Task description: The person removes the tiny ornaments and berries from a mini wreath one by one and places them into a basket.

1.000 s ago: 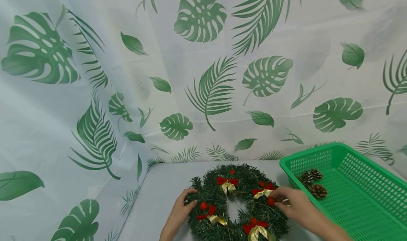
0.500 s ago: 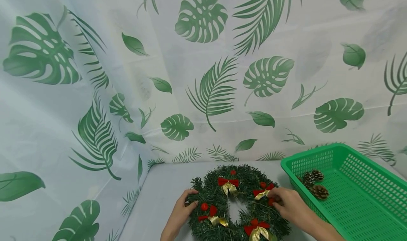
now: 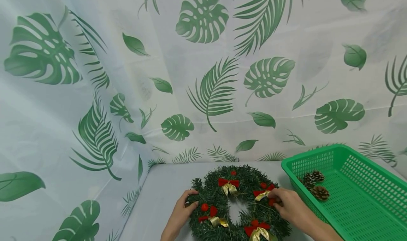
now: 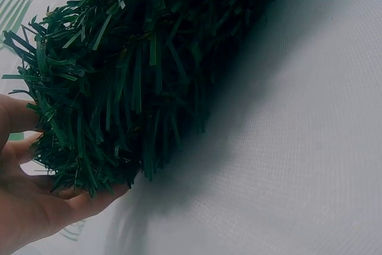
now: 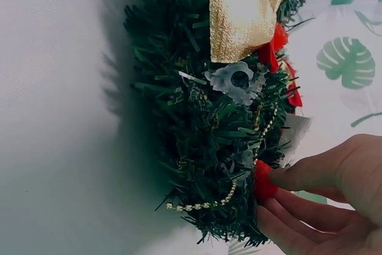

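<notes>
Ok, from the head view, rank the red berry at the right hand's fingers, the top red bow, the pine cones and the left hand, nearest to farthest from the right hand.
1. Red berry: at the right hand, touching its fingers.
2. Pine cones: right, inside the green basket.
3. Top red bow: up-left on the wreath.
4. Left hand: wreath's far left edge.

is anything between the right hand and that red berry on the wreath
Nothing visible. The right hand already pinches the red berry on the wreath; a bead string runs just beside it, not across.
</notes>
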Tool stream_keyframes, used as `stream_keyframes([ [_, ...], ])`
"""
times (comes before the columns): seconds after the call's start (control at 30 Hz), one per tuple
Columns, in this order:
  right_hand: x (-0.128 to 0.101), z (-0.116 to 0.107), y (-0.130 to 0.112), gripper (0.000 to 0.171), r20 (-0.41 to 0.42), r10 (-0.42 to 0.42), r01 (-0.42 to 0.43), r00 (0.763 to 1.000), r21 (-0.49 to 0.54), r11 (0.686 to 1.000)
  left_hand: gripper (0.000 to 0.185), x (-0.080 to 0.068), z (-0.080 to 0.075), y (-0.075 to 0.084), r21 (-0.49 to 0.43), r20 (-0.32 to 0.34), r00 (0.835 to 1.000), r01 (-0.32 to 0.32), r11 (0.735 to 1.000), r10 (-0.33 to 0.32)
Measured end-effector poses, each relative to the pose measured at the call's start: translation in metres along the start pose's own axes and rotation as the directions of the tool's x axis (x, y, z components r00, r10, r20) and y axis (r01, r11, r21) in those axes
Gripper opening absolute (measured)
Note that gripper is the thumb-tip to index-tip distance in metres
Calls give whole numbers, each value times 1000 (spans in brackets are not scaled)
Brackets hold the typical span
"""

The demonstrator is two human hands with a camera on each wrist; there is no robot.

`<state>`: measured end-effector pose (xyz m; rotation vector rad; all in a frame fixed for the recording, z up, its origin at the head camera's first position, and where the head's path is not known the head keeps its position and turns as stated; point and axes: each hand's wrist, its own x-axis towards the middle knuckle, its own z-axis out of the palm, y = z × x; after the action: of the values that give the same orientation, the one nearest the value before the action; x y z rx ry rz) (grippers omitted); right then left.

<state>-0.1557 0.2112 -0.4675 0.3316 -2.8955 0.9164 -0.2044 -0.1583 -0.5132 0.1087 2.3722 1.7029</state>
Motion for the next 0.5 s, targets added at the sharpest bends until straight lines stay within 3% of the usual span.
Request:
stream_keyframes([
  [0.5, -4, 1, -3, 29, 0, 9, -9, 1000, -58, 998, 40, -1, 0, 1, 1, -3, 1000, -7, 1000, 7],
])
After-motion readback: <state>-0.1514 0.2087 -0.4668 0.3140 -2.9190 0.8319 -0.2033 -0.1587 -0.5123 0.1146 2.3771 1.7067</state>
